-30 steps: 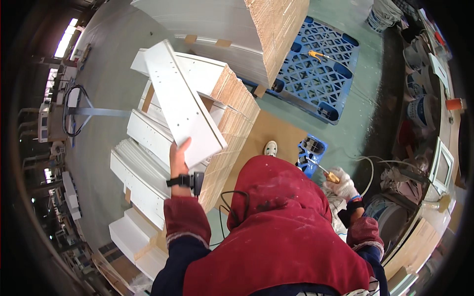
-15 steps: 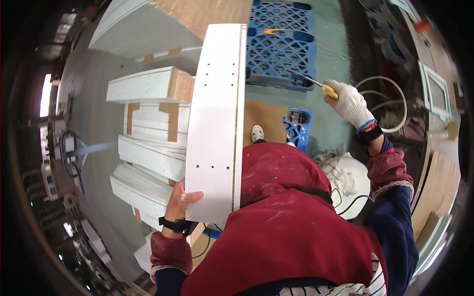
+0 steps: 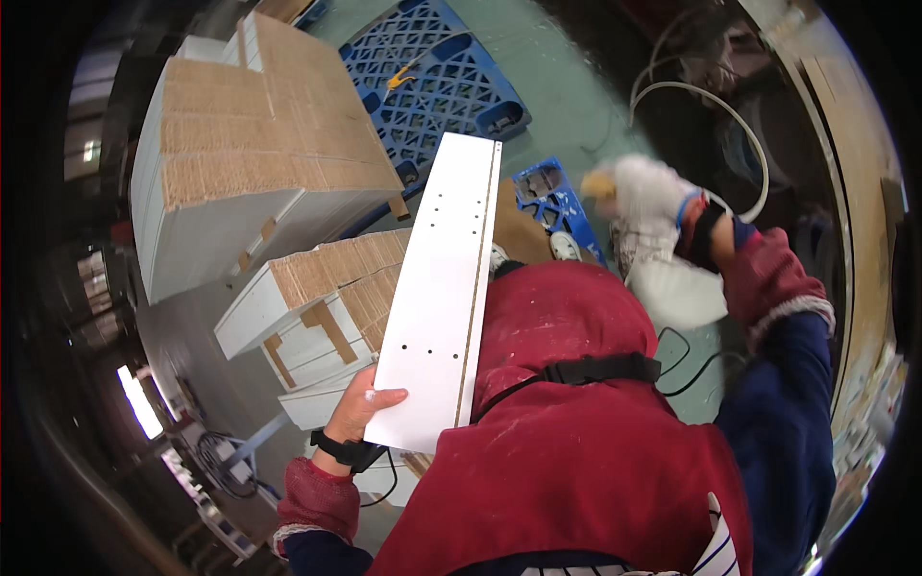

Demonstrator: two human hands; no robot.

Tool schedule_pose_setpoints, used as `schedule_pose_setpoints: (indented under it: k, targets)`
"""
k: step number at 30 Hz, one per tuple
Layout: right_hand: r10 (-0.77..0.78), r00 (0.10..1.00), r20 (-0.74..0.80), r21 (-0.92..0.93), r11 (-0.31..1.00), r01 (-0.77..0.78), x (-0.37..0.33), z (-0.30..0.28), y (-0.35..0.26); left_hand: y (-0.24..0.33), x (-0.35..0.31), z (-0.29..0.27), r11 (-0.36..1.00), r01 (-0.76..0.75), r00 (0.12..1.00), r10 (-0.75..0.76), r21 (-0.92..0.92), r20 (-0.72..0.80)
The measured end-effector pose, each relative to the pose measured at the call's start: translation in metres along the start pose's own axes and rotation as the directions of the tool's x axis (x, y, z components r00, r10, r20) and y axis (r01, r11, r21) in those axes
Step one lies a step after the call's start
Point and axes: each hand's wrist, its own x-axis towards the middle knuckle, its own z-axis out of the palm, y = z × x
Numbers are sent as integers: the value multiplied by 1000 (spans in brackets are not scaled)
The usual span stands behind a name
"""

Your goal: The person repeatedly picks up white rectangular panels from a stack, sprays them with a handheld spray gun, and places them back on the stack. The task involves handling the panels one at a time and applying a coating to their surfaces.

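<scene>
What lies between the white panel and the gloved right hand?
The head view shows, from the white panel toward the right hand, a brown sheet and a blue plastic piece, both at floor level, then the blurred yellow handle in that hand.

White board [image 3: 437, 288], wine-red apron [image 3: 576, 461]

Board: plain white, dark dots, brown edge line. Around it I see: 12 o'clock, blue lattice pallet [image 3: 471, 82], yellow-orange air gun [image 3: 399, 81]; 10, tan-and-white panel stack [image 3: 259, 144]; 2, white glove [image 3: 648, 192]; 4, navy sleeve [image 3: 783, 394].
</scene>
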Motion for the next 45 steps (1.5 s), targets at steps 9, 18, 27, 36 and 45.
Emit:
schedule_pose_setpoints:
  k: [9, 18, 27, 36, 45]
  targets:
    - [-221, 960, 174, 354, 924, 148, -34, 33, -50, -1, 26, -6, 998, 15, 1000, -14, 68, -11]
    - [-52, 987, 150, 247, 969, 14, -23, 46, -8, 18, 68, 4, 997, -80, 997, 80, -4, -22]
    - [124, 985, 116, 615, 770, -170, -21, 51, -9, -12, 99, -4, 713, -72, 993, 117, -698, 18]
    - [300, 942, -154, 563, 810, -166, -5, 103, 15, -17, 55, 44, -208, 345, 867, 444, -915, 226]
    - [230, 971, -66, 717, 688, -114, 4, 94, -3, -43, 13, 26, -14, 64, 892, 449, -998, 51]
